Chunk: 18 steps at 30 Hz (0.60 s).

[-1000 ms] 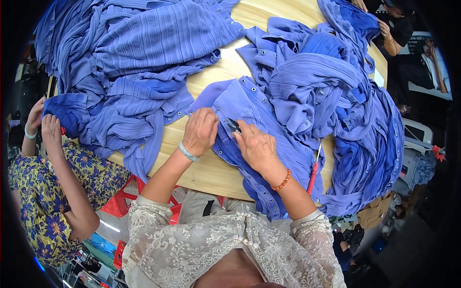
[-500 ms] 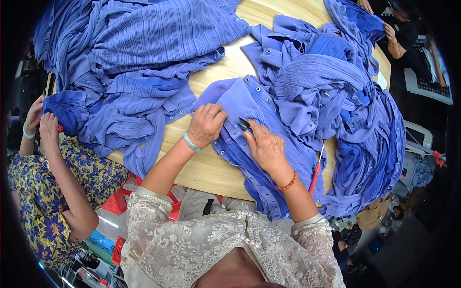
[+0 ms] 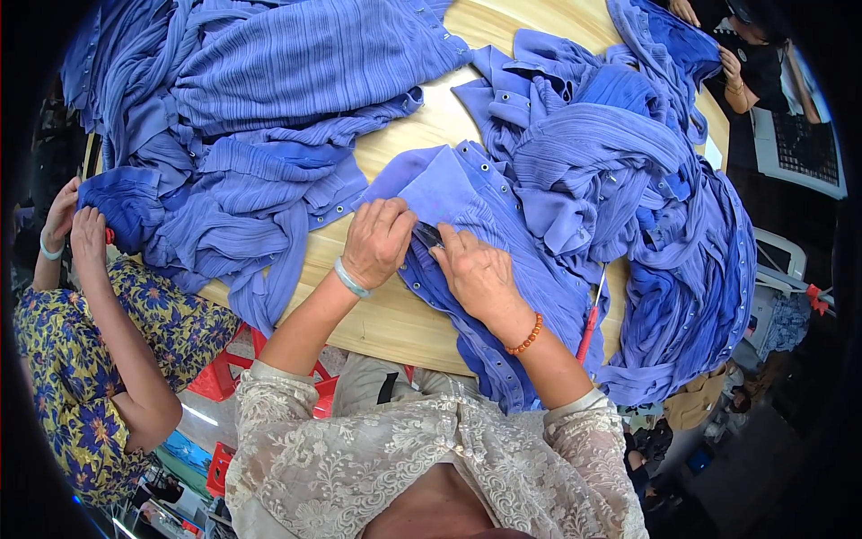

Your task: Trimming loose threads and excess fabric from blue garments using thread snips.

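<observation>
A blue garment (image 3: 489,211) with metal eyelets along its edges lies spread on the wooden table in front of me. My left hand (image 3: 379,241) pinches its left edge, fingers closed on the cloth. Small black thread snips (image 3: 429,235) sit in my right hand (image 3: 476,271), their tips pointing left toward the cloth beside my left fingers. The blades are partly hidden, and I cannot tell whether they touch a thread. To the right of my right forearm lies a red-handled, thin metal tool (image 3: 590,331) on the fabric.
Heaps of blue garments cover the table's left (image 3: 296,72) and right (image 3: 597,148). Bare wood (image 3: 395,332) shows near the front edge. At the left, a co-worker's hands (image 3: 76,225) hold blue cloth. Another person's hands (image 3: 732,67) hold cloth at the far right.
My right hand has moved left with the snips, bringing them close to my left fingers. My left hand has shifted slightly left and down, still gripping the garment's edge.
</observation>
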{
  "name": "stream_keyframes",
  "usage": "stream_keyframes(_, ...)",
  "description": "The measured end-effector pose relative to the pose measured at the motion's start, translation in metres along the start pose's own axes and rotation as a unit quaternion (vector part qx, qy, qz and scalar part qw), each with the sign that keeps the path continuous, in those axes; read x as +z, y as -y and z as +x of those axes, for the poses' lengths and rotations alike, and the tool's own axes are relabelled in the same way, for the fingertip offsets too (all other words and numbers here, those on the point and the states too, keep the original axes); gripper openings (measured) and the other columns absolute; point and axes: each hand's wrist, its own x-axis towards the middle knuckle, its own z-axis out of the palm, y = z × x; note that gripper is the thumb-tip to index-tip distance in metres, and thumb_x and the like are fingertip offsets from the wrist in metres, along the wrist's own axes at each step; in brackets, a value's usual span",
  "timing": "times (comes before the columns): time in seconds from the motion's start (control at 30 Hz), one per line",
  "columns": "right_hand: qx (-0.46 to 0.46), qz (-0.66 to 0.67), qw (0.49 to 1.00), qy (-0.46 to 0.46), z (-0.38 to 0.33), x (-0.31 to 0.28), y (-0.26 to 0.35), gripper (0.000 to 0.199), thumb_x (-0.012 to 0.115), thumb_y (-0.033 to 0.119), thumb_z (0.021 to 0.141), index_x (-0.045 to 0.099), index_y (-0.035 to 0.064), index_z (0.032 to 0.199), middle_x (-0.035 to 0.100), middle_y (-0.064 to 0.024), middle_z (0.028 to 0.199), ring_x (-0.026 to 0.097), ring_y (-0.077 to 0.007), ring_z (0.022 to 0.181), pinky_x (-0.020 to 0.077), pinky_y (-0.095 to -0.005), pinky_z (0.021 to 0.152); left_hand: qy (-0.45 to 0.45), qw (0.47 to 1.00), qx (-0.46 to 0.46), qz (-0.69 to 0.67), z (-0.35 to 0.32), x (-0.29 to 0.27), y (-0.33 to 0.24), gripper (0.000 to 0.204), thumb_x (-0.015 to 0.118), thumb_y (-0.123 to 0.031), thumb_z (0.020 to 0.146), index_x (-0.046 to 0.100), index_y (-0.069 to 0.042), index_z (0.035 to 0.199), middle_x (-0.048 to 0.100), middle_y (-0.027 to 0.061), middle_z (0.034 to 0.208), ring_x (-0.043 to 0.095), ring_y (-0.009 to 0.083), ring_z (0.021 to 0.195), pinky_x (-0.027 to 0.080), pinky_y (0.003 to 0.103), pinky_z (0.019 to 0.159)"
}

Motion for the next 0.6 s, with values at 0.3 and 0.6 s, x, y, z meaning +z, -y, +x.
stream_keyframes(0.3,-0.007,-0.019,1.000,-0.008,0.0027,0.0053,0.0004,0.027,0.060,0.024,0.095,0.060,0.0038,0.114,0.064,-0.0136,0.080,0.067,-0.0304,0.067,0.0536,-0.0408,0.056,-0.002,1.000,0.030,0.005,-0.0019,-0.0005,0.0017,0.013,0.064,-0.005,0.081,0.061,-0.003,0.094,0.060,0.0107,0.099,0.057,0.0253,0.081,0.043,0.037,0.069)
stream_keyframes(0.6,0.006,0.014,1.000,-0.024,0.0014,0.0028,-0.0057,0.030,0.063,0.025,0.094,0.063,0.0074,0.118,0.067,-0.0126,0.085,0.067,-0.0315,0.070,0.0530,-0.0421,0.057,-0.100,0.971,-0.144,-0.164,-0.0065,0.0034,0.0035,0.014,0.066,0.005,0.079,0.063,-0.002,0.091,0.060,0.0123,0.092,0.059,0.0293,0.081,0.048,0.037,0.070)
